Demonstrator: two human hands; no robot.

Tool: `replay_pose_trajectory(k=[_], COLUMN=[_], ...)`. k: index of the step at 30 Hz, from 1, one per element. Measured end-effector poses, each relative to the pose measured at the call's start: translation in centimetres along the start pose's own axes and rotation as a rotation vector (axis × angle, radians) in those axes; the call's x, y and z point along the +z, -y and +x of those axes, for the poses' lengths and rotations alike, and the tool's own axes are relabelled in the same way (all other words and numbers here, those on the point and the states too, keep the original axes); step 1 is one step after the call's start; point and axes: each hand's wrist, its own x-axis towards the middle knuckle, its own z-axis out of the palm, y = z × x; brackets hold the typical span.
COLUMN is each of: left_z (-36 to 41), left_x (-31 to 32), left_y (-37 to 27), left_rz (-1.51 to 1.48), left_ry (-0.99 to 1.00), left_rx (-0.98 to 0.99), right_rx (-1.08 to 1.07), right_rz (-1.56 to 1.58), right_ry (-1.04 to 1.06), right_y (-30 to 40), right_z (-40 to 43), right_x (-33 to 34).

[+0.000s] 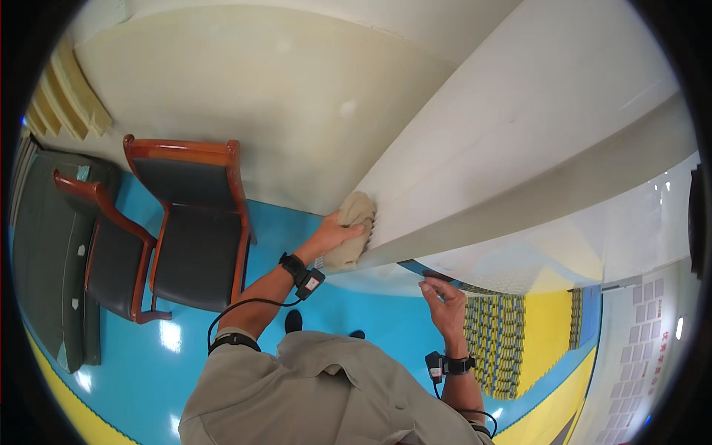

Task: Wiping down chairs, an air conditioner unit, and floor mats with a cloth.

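Note:
A crumpled beige cloth (356, 208) is in my left hand (329, 233), pressed against the lower end of a tall white unit (445, 161). Small ridges or slots run along the unit's edge beside the cloth. My right hand (448, 306) is raised to the right, its fingers bent and the fingertips at a dark strip (428, 270) on the lower edge of a glossy pale panel (517, 245). Whether those fingers grip the edge or only touch it cannot be told. Both wrists wear black straps with small cabled devices.
Two wooden chairs with black padding (194, 256) (114, 272) stand left, by a dark green sofa (50, 261). A beige wall (267, 100) rises ahead. Yellow and blue interlocking mats (548, 328) lie right on the blue floor (356, 300). Framed sheets (634, 361) hang far right.

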Motion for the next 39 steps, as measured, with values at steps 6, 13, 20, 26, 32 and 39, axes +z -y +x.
replay_pose_trajectory(k=[6, 13, 20, 26, 32, 39], left_z=[3.9, 9.9, 10.2, 8.3, 11.8, 13.6], left_x=[-1.2, 0.5, 4.6, 6.3, 3.5, -0.7], left_y=[1.3, -11.4, -24.9, -29.0, -22.5, -8.1], left_rz=[-0.17, -0.026, 0.149, 0.19, 0.248, 0.249], left_ry=[-0.088, -0.071, -0.089, -0.057, -0.105, -0.102], left_rx=[-0.158, 0.121, 0.52, 0.747, 0.515, 0.13], right_rx=[0.046, 0.022, 0.013, 0.037, -0.013, -0.05], right_rz=[0.009, 0.067, -0.045, -0.064, -0.056, 0.0], right_ry=[-0.03, -0.041, -0.041, -0.04, -0.074, -0.129], right_y=[0.8, 0.1, 1.3, 1.5, 1.6, 1.4], right_z=[0.3, 0.5, 0.0, 0.4, 0.8, 0.6], right_x=[0.3, 0.3, -0.1, -0.1, 0.0, 0.3])
